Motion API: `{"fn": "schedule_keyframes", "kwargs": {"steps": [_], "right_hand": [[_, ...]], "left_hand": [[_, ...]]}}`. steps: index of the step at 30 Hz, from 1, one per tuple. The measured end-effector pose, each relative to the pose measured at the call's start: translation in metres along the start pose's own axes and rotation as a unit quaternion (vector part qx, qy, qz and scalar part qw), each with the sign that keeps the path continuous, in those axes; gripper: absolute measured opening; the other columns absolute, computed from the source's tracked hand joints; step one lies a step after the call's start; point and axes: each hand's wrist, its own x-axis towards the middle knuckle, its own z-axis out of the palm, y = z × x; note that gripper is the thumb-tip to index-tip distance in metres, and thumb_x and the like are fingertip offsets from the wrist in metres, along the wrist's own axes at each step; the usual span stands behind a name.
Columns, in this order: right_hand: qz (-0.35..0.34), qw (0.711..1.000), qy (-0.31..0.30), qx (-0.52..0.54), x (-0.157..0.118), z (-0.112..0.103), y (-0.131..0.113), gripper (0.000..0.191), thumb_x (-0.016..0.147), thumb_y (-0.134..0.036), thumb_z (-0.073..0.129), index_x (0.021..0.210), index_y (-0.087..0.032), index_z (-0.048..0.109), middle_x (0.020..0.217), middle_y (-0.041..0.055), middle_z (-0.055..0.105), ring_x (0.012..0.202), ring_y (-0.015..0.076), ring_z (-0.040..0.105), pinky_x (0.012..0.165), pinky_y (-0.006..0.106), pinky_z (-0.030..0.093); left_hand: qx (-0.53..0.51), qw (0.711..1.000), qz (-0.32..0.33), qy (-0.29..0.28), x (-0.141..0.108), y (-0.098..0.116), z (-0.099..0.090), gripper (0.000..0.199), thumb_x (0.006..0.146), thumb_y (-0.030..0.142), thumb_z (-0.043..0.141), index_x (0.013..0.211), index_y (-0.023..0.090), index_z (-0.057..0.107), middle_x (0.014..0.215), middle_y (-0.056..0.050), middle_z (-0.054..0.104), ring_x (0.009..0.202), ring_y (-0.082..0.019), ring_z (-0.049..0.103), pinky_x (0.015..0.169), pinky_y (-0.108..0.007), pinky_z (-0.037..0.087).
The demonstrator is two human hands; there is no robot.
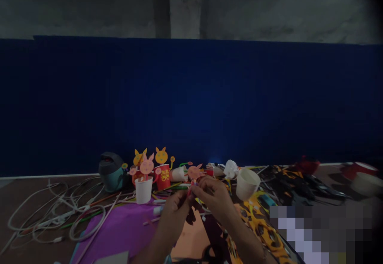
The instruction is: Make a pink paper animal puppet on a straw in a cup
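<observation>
Near the middle of the table, my left hand (pixel 176 210) and my right hand (pixel 211 194) meet, fingertips pinched around a small pink-red piece (pixel 189 191). Its exact shape is hard to make out. A pink paper animal head (pixel 196 172) shows just behind my fingers; whether it joins the piece is unclear. To the left stands a white cup (pixel 143 191) holding a pink rabbit-like face (pixel 147 164). Behind it a red cup (pixel 163 177) carries an orange cat-like face (pixel 161 155). Below my hands lies an orange paper sheet (pixel 193 238).
Tangled white cables (pixel 56 212) and a teal container (pixel 112 172) are at left. Purple paper (pixel 119 226) lies front left. Dark scissors (pixel 206 256) are at the front edge. A cream cup (pixel 247 184), crumpled white tissue (pixel 231 169) and cut yellow scraps (pixel 266 232) lie right.
</observation>
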Motion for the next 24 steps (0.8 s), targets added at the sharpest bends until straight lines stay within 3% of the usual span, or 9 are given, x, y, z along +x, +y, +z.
{"fn": "schedule_keyframes", "kwargs": {"steps": [8,13,17,21,24], "right_hand": [[-0.017,0.993,0.003,-0.113,0.0,-0.004,0.0,0.033,0.078,-0.035,0.062,0.051,-0.019,0.05,0.061,-0.0003,0.056,0.058,0.0128,0.05,0.055,0.023,0.038],[-0.041,0.978,0.018,-0.202,-0.001,-0.005,-0.002,0.027,0.076,-0.033,0.062,0.053,-0.02,0.056,0.059,-0.0003,0.057,0.059,0.0139,0.051,0.054,0.023,0.035],[-0.043,0.978,0.02,-0.203,-0.002,-0.004,-0.005,0.022,0.075,-0.031,0.059,0.056,-0.02,0.058,0.062,0.0001,0.059,0.062,0.0148,0.053,0.057,0.023,0.037],[-0.009,0.983,0.01,-0.182,-0.002,-0.004,-0.004,0.007,0.072,-0.024,0.057,0.07,-0.02,0.062,0.075,0.0022,0.065,0.073,0.0186,0.058,0.067,0.027,0.042],[0.003,0.993,-0.003,-0.12,-0.004,-0.002,-0.001,0.019,0.069,-0.016,0.051,0.084,-0.02,0.061,0.083,0.0018,0.065,0.079,0.0189,0.059,0.071,0.027,0.044]], "left_hand": [[0.064,0.995,0.071,-0.003,0.002,-0.008,-0.004,0.043,0.078,0.058,0.056,0.074,0.015,0.061,0.057,0.0,0.056,0.048,-0.012,0.048,0.048,-0.022,0.038],[0.163,0.979,0.124,0.02,0.001,-0.015,-0.008,0.036,0.087,0.048,0.05,0.071,0.017,0.059,0.056,0.0,0.054,0.054,-0.014,0.05,0.05,-0.022,0.035],[0.245,0.954,0.166,0.049,-0.002,-0.016,-0.013,0.026,0.088,0.039,0.05,0.078,0.02,0.064,0.066,-0.004,0.064,0.06,-0.018,0.056,0.056,-0.025,0.037],[0.281,0.937,0.199,0.055,-0.005,-0.01,-0.015,0.02,0.087,0.031,0.052,0.096,0.025,0.069,0.091,-0.009,0.071,0.083,-0.027,0.063,0.072,-0.031,0.041],[0.282,0.935,0.213,0.027,-0.008,-0.007,-0.014,0.02,0.085,0.03,0.054,0.098,0.027,0.07,0.094,-0.01,0.071,0.089,-0.028,0.062,0.079,-0.033,0.041]]}}
